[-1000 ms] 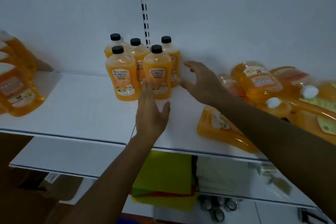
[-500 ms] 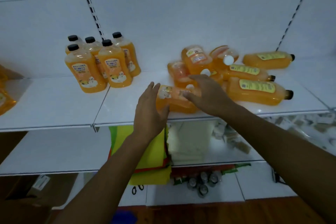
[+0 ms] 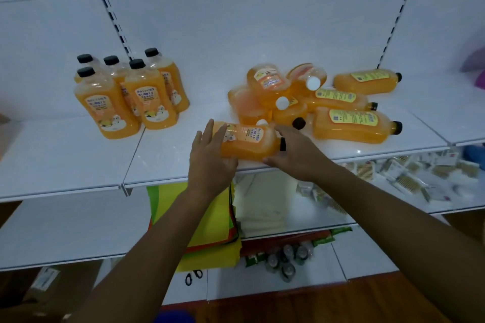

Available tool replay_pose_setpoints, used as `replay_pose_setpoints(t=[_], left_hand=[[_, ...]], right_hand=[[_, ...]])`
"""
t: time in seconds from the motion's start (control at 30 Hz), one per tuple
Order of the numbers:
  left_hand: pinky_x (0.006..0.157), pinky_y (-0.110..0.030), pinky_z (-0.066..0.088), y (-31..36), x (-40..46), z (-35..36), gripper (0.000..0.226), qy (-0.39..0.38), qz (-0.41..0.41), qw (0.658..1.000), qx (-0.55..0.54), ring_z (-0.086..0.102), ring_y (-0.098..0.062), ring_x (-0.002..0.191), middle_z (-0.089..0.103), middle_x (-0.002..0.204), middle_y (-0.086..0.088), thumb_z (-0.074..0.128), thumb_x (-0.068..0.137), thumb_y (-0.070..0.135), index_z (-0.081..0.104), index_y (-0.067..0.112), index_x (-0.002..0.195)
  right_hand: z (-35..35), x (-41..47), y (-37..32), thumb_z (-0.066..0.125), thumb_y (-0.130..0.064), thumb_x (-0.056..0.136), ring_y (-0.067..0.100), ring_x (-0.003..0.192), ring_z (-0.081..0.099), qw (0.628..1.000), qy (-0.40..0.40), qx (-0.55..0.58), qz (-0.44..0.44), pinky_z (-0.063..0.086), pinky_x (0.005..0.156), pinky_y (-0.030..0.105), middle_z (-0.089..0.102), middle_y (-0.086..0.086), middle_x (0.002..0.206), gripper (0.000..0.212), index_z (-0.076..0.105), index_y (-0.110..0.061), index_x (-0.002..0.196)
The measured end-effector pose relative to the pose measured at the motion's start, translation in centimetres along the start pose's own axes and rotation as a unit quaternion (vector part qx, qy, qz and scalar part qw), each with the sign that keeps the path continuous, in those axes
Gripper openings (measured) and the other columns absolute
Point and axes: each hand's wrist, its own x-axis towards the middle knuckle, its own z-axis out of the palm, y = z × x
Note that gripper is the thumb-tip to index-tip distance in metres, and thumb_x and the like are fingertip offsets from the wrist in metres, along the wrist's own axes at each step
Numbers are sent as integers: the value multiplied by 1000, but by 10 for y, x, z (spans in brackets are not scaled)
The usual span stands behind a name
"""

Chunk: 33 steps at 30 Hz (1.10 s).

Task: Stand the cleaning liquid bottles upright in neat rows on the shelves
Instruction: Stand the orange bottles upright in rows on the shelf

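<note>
Bottle (image 3: 248, 143) on its side at frame centre, near the shelf (image 3: 78, 162) front edge: our left hand (image 3: 210, 162) cups its base, our right hand (image 3: 294, 155) grips its neck. Behind, at right, a toppled pile (image 3: 315, 102); at upper left, five upright bottles (image 3: 131, 94).

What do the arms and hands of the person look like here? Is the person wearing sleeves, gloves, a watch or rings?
Both forearms are bare up to the lower edge of the picture: no sleeve shows. The left hand and the right hand wear no gloves. No watch, bracelet or ring shows on the wrists or on the fingers that are in view. The light is dim, so small details may be missed.
</note>
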Motion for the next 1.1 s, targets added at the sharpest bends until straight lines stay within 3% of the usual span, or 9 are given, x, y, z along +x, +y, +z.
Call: replay_pose_setpoints(t=[0.1, 0.23, 0.37, 0.5, 0.67, 0.8, 1.0, 1.1], left_hand=[[108, -45, 36, -8, 0, -3, 73, -42, -13, 999, -17, 31, -32, 140, 16, 161, -4, 68, 86, 24, 32, 20, 148], [101, -44, 42, -20, -6, -9, 76, -33, -17, 999, 1, 38, -33, 134, 18, 159, 1, 74, 82, 26, 33, 24, 147], [102, -46, 41, -32, -7, -25, 68, 8, -39, 999, -6, 45, -35, 128, 35, 152, -3, 74, 81, 26, 43, 21, 141], [101, -40, 43, -47, -16, -51, 57, 55, -48, 994, -87, 53, -24, 120, 54, 137, -6, 69, 87, 34, 49, 16, 137], [85, -37, 51, -68, -23, -75, 47, 79, -110, 976, -173, 59, -19, 106, 60, 118, 0, 61, 91, 43, 47, 17, 128], [87, -39, 54, -93, -21, -83, 38, 79, -132, 961, -228, 60, -15, 105, 61, 117, 2, 57, 93, 41, 48, 20, 124], [75, -13, 45, -133, 8, -78, 38, 72, -115, 969, -208, 62, -15, 102, 64, 119, 1, 53, 96, 38, 50, 17, 127], [85, -28, 52, -149, 30, -73, 38, 56, -103, 967, -228, 62, -18, 108, 64, 124, 1, 53, 96, 39, 50, 19, 129]], right_hand=[[7, 3, -4, 80, -36, 74, 24, 112, 56, 1000, 3, 5, 6, 50, 94, 44, 54, 8, 127, 78, 38, -21, 137], [11, 4, -12, 83, -35, 71, 20, 107, 59, 1000, 5, 26, 2, 52, 89, 34, 58, 7, 126, 80, 41, -16, 136], [11, 1, -43, 82, -41, 70, 10, 99, 52, 996, 53, 62, -34, 41, 81, 21, 55, -2, 116, 78, 47, -15, 134], [10, 14, -82, 76, -43, 77, 15, 91, 60, 986, 94, 114, -79, 49, 75, 24, 61, 2, 111, 62, 51, -15, 126], [16, 36, -122, 79, -34, 77, 10, 106, 56, 977, 78, 122, -157, 50, 92, 33, 57, -7, 113, 68, 46, -19, 134], [38, 56, -147, 75, -24, 82, 14, 112, 53, 968, 65, 115, -212, 49, 97, 35, 55, 0, 120, 64, 43, -20, 138], [69, 93, -166, 71, -20, 85, 10, 107, 49, 966, 73, 78, -236, 42, 90, 22, 51, 4, 124, 66, 41, -19, 143], [74, 115, -170, 70, -18, 85, 10, 109, 50, 967, 86, 62, -232, 40, 89, 21, 51, 3, 123, 63, 42, -18, 142]])
